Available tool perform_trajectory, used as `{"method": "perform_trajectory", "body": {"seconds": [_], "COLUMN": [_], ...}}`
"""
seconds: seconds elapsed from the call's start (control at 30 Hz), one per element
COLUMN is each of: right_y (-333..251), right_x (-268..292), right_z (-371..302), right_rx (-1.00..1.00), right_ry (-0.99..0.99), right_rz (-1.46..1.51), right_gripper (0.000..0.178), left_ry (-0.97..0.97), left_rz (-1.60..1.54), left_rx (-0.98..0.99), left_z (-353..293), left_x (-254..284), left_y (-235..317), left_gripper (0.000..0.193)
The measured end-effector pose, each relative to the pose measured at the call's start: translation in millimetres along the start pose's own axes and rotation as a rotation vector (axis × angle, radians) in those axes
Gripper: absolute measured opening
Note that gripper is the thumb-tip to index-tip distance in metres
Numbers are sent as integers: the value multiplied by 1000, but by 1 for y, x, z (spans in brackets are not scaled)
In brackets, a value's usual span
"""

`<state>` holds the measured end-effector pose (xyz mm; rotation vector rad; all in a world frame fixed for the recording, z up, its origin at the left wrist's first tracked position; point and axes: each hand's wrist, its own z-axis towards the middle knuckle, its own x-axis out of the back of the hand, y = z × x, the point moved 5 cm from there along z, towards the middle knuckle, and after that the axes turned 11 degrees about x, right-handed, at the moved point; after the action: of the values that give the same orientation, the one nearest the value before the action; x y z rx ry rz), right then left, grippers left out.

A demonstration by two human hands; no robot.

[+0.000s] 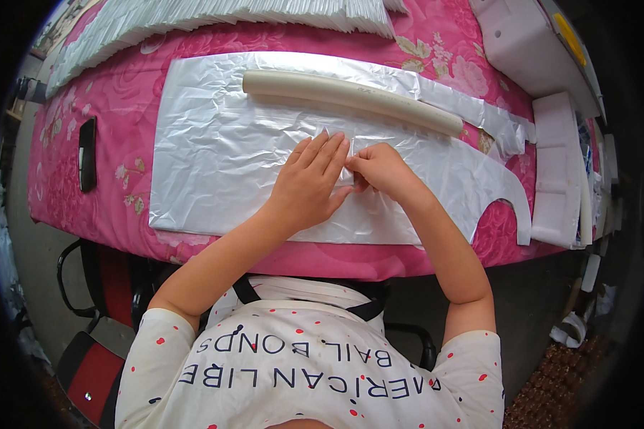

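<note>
A silvery-white plastic bag (215, 157) lies spread flat on the table, with a curved handle cut-out at its right end. On its middle my left hand (304, 179) presses down, fingers stretched out and close together. Close beside it my right hand (385, 170) is closed, thumb and fingertips pinching a small folded plastic piece (348, 174) between the two hands. The left palm covers part of that piece. Along the far side of the bag lies a long beige tube (350, 99), slanting down to the right.
A pink flowered cloth (125, 86) covers the table. A black phone (87, 154) rests at the left. Many folded white plastic pieces (215, 18) are piled along the far edge. White foam boxes (557, 168) stand at the right. A red-and-black chair (111, 279) is below left.
</note>
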<state>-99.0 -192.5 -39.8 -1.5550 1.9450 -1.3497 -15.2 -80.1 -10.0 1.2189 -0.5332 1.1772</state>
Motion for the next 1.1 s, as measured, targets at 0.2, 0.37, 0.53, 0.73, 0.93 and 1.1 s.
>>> {"method": "perform_trajectory", "body": {"seconds": [0.2,0.37,0.53,0.73,0.93,1.1], "right_y": [2,3,5,-11,-4,-36], "right_x": [1,1,-3,-7,6,-11], "right_z": [2,4,3,-20,-45,-40], "right_rx": [-11,11,36,275,201,586], "right_ry": [0,21,77,319,287,386], "right_rz": [10,4,-44,-446,-722,-871], "right_gripper": [28,29,30,22,19,33], "left_ry": [-40,-132,-175,-207,-139,80], "left_rz": [130,143,71,75,50,-225], "left_rx": [59,49,89,107,91,154], "left_z": [-3,3,2,2,-1,-24], "left_x": [7,-19,-41,-46,-37,-1], "left_y": [8,2,-11,-12,-13,-29], "left_gripper": [66,80,96,107,109,91]}}
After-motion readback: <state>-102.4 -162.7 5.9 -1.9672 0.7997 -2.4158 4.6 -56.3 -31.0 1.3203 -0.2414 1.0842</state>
